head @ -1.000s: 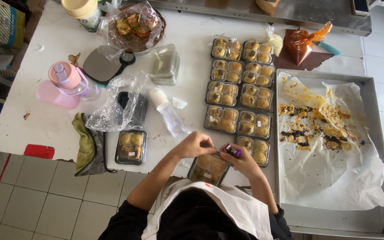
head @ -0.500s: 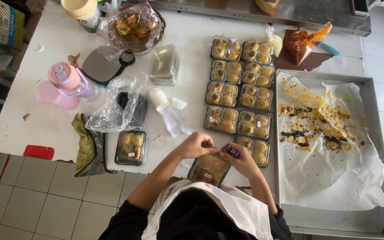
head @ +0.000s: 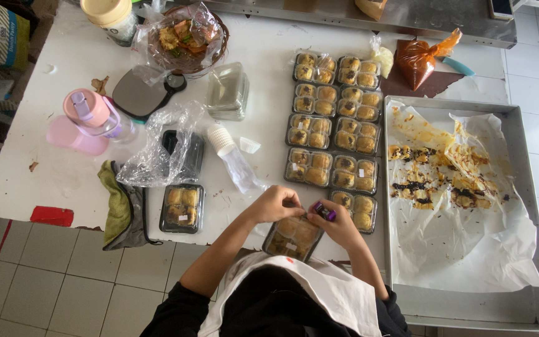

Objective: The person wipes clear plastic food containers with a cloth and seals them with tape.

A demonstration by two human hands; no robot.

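At the near edge of the white table, a clear-lidded black box of golden pastries lies between both hands. My left hand presses on the box's top left corner with curled fingers. My right hand rests on its right side and grips a small purple object, too small to identify. Several closed boxes of the same pastries stand in two columns just beyond my hands. One more filled box sits alone to the left.
A large metal tray lined with stained, crumb-covered paper fills the right side. Left of the boxes are a stack of cups in a plastic sleeve, a crumpled clear bag, a pink bottle, a green cloth, a kitchen scale and a wrapped bowl of food.
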